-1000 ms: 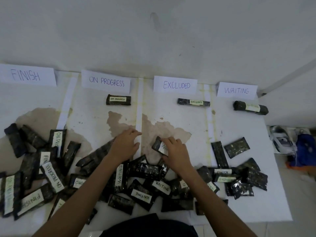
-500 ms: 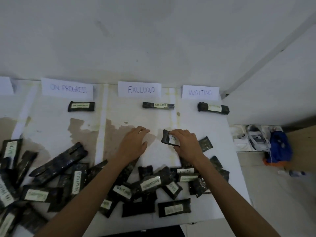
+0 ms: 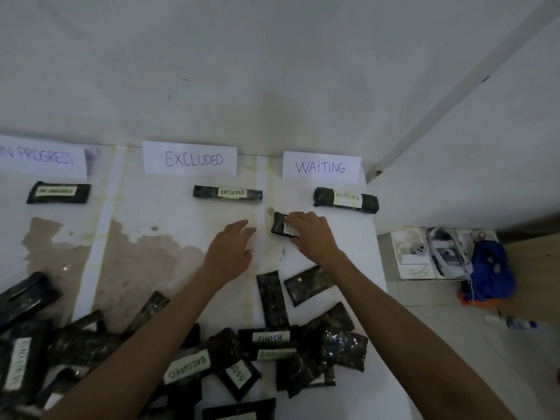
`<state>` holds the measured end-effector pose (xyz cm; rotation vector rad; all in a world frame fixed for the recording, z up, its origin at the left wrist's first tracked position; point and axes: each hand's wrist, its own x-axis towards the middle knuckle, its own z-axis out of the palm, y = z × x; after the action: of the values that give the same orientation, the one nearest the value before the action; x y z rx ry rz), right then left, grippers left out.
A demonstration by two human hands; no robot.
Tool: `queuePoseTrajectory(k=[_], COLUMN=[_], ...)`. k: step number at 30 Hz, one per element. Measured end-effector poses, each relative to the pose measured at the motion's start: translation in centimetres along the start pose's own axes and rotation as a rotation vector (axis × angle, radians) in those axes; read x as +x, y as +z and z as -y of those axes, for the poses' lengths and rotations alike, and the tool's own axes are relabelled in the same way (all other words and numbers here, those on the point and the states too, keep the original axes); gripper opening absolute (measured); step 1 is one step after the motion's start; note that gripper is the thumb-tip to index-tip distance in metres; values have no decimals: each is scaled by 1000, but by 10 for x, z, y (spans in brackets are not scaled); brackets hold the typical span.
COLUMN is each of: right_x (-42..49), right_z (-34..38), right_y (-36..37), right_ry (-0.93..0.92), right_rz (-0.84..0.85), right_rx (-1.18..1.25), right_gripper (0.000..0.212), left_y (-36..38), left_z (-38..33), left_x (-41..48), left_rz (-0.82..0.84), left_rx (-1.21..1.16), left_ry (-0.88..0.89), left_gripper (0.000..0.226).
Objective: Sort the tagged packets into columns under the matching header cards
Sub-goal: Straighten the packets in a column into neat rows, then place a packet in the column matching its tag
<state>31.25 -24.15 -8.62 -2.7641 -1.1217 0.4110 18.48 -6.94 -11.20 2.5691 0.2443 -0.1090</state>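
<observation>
Now right hand [image 3: 313, 237] pinches WAITING-tagged packet [image 3: 283, 228] over desk [image 3: 181, 225], below WAITING header card [image 3: 321, 167], for matching col.; left hand [image 3: 231, 256] loose, empty.

R hand [image 3: 313, 234] carried packet [image 3: 280, 227] fwd into WAITING column; L hand [image 3: 231, 256] followed.

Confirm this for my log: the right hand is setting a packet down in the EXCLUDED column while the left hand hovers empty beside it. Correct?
Not quite. In the head view the right hand holds the packet right of the dividing strip, in the column under the WAITING card, not EXCLUDED. The left hand is indeed empty beside it.
</observation>
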Motion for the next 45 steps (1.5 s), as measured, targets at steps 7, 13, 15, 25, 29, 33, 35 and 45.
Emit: queuePoseTrajectory(k=[7,13,15,25,29,33,35,45], right_x=[49,70,70,66,46,0,-27,-97], right_z=[-15,-22,-24,-17,3,24,36,97], right_y=[14,12,13,-1,-12,-12,-6,55], right_ry=[-90,-81,-85,-145,-195,-181,-112,150], right_rz=[-96,-193,-209,-124,-119,3,166,218], right_rx=[159,207,219,189,241,321,350,-13], right_gripper=[43,46,47,43,36,33,32,61], left_y=[7,3,2,-1,-6,-7,-3,21], left_z=[14,22,22,21,16,5,-1,-11], left_x=[29,48,52,38,13,-22,-41,-93], left_rz=[-34,-73,-83,-56,-29,-41,-20,60], left_rx=[95,154,169,194,165,129,121,16], left_ry=[-62,-56,-65,-86,-94,-75,-81,-131], left_gripper=[56,52,51,49,47,44,45,49])
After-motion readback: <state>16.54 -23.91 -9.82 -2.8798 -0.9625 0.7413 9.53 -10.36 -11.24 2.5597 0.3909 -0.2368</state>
